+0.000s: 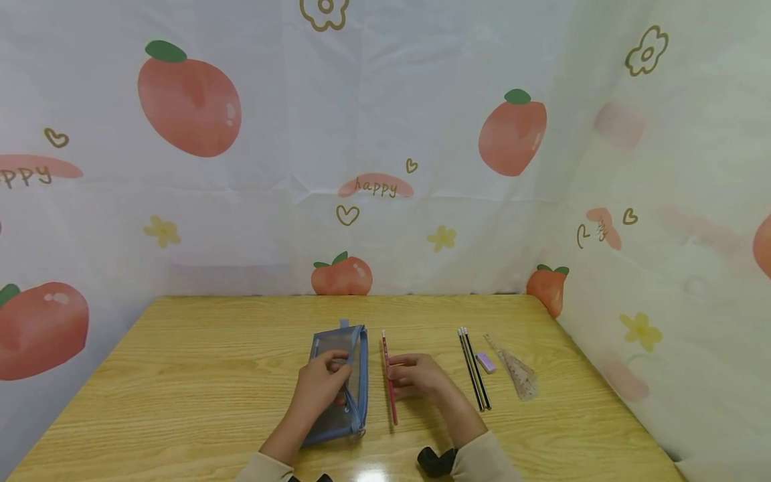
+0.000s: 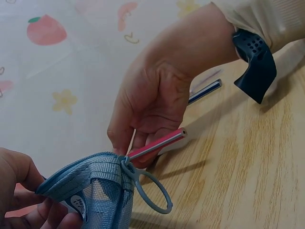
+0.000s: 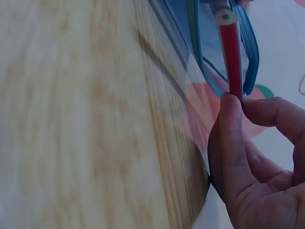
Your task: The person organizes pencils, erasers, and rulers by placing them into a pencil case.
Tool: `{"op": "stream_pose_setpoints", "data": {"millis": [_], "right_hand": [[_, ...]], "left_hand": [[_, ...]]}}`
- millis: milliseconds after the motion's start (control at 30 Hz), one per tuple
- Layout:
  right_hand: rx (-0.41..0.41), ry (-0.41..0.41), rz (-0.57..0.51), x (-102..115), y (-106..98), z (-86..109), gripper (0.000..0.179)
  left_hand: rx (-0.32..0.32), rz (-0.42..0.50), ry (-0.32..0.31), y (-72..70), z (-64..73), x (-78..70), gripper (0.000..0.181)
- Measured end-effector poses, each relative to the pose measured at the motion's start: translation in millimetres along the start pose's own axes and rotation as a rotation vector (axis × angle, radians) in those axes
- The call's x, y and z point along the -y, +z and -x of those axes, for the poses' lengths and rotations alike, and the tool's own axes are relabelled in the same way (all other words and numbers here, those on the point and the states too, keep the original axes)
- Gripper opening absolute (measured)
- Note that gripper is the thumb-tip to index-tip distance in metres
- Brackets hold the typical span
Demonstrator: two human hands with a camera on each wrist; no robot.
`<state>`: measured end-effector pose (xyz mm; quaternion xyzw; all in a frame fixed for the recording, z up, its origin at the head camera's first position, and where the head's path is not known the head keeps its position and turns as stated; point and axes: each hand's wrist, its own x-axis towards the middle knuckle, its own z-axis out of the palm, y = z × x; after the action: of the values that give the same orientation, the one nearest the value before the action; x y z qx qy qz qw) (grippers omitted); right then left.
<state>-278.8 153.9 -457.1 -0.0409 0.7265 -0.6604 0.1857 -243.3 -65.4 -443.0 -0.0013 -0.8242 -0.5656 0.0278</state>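
Observation:
A blue mesh zip pencil case point(image 1: 325, 428) lies on the table under my left hand point(image 1: 322, 380), whose thumb and fingers grip its zipped edge. Its mouth gapes in the right wrist view, where the blue zip edge point(image 3: 250, 52) curves beside the pencil. My right hand point(image 1: 419, 376) pinches a red pencil point(image 1: 393, 402) between thumb and fingers, just right of the case. In the left wrist view the flat end of the red pencil point(image 2: 164, 142) sticks out past the blue zip-pull ring point(image 2: 159, 210).
To the right on the wooden table point(image 1: 211, 375) lie dark striped pencils point(image 1: 474, 371) side by side, a purple eraser point(image 1: 485, 363) and clear plastic rulers point(image 1: 518, 375). A fruit-printed curtain point(image 1: 391, 120) hangs behind the table and along its right side.

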Motion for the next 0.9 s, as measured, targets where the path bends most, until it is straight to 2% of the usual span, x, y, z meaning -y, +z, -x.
{"op": "stream_pose_setpoints", "data": {"millis": [333, 900], "right_hand": [[0.042, -0.010, 0.024, 3, 11, 2.0, 0.044], [0.094, -0.012, -0.039, 4, 22, -0.8, 0.043]], "left_hand": [[0.000, -0.003, -0.004, 0.4, 0.1, -0.3, 0.038], [0.009, -0.001, 0.008, 5.0, 0.2, 0.5, 0.037]]}}
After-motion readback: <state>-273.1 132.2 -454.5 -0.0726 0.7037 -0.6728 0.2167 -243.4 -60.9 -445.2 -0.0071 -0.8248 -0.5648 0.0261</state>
